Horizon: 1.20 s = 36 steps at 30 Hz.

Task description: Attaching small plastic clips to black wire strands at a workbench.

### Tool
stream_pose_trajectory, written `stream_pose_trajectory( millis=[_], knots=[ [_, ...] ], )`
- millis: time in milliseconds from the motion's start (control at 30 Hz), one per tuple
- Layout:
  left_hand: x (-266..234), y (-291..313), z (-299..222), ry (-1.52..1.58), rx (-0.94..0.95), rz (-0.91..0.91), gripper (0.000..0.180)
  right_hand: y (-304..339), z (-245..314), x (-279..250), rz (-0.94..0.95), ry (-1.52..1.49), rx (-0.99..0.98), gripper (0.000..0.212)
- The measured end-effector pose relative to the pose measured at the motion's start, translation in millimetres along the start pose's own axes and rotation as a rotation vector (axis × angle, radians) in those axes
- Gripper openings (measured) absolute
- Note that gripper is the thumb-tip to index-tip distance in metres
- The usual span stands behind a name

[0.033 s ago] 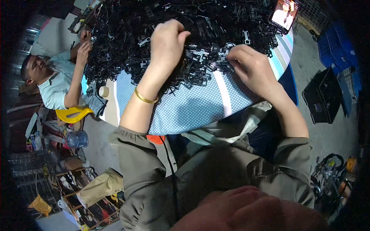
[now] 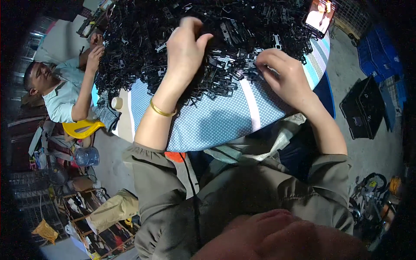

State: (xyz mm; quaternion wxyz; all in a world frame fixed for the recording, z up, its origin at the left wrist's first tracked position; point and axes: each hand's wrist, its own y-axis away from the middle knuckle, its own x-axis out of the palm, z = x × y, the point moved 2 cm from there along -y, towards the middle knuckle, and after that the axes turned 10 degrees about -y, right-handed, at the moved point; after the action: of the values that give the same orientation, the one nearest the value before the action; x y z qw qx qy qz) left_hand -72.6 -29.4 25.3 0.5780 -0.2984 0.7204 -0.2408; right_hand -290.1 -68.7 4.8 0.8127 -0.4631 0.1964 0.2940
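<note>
A wide heap of small black clip-like plastic parts (image 2: 138, 47) covers the far side of a cloth-covered table (image 2: 216, 123). Over the near part of this heap is my left hand (image 2: 186, 50), a gold-coloured bangle on its wrist. Its thumb stands apart from the fingers, whose tips are partly blurred, and nothing shows in its grasp. At the heap's near right edge, my right hand (image 2: 284, 78) has its fingers bent toward the thumb. Whatever lies at those fingertips, beside the loose black parts, is too small to make out.
A lit phone (image 2: 320, 18) stands at the table's far right. Another person (image 2: 65, 93) sits at the left, hands at the heap's edge. A tape roll (image 2: 116, 103) lies on the left side. Blue crates (image 2: 379, 54) and a black case (image 2: 363, 108) stand on the floor right.
My left hand has shifted slightly left, its fingers lifting a little. More black parts show to the right of it. My right hand has hardly moved.
</note>
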Motion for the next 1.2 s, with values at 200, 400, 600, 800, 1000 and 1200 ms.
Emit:
stream_pose_trajectory(
  millis=[200,400,600,800,1000,1200],
  knots=[
    [4.7,14.9,-8.1,1.203,-0.573,0.293,0.034,-6.9,1.8,1.4,-0.197,-0.202,0.081,0.013],
    [8.2,35.9,-25.4,1.042,-0.411,0.453,0.031,-10.1,4.7,4.0,-0.272,-0.105,-0.082,0.015],
    [2.2,40.2,-37.5,1.128,-0.436,0.518,0.033,-7.3,6.0,6.3,-0.185,-0.025,-0.151,0.018],
    [8.8,52.7,-43.3,1.396,-0.588,0.645,0.042,-4.6,13.7,9.5,-0.106,0.141,-0.348,0.025],
    [8.3,54.1,-41.5,1.574,-0.620,0.672,0.042,-4.1,20.3,9.2,-0.079,0.287,-0.373,0.030],
    [13.7,52.5,-33.7,1.563,-0.628,0.717,0.041,-15.6,8.7,7.9,0.010,0.053,-0.224,0.014]
  ],
)
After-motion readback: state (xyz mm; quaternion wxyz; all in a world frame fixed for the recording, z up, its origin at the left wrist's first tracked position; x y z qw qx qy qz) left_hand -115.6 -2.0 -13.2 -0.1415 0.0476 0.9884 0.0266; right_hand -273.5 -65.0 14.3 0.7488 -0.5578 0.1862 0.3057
